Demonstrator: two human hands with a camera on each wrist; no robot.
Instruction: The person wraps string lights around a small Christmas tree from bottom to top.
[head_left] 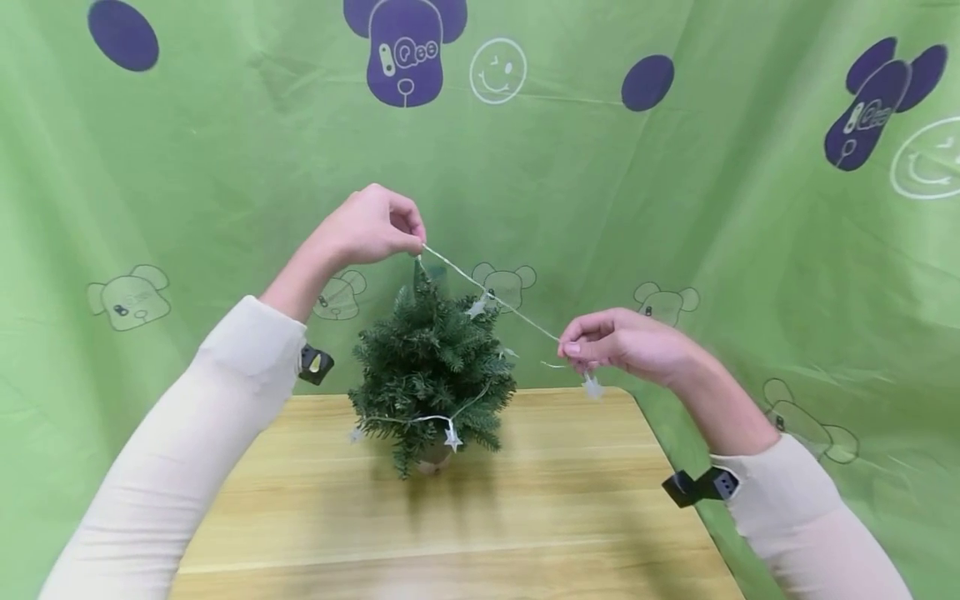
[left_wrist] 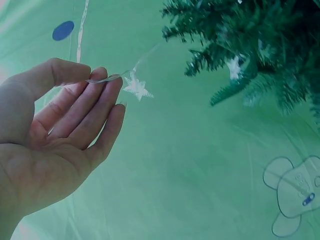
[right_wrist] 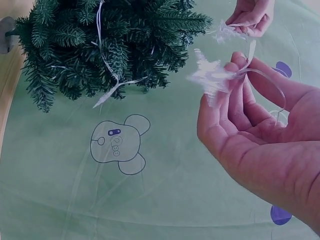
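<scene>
Behind everything, a green backdrop (head_left: 225, 167) fills the head view, printed with bear heads, smiling faces and purple ovals. Below it, the pale wooden table (head_left: 570, 517) takes up the lower middle of the frame. The small green tree (head_left: 427, 358) stands upright at the table's far edge, near the middle of the frame, its lowest branches partly covering its base.

Your light-coloured sleeves (head_left: 150, 467) come in from the lower left and lower right corners, each with a black strap at the cuff. Your left hand (head_left: 375, 223) is just above the treetop, thumb and fingertips pinching the thin white string (head_left: 517, 310). Your right hand (head_left: 622, 342), right of the tree and lower in the frame, pinches the same string between thumb and fingertips. Between your hands the string slopes nearly straight down to the right; another length crosses the tree's lower front.

Smallest are the string's pale stars: one hangs just below your right hand (head_left: 592, 386), one shows against the tree's upper right, one hangs at its lower front, and a fainter one sits by its lower left branches.
</scene>
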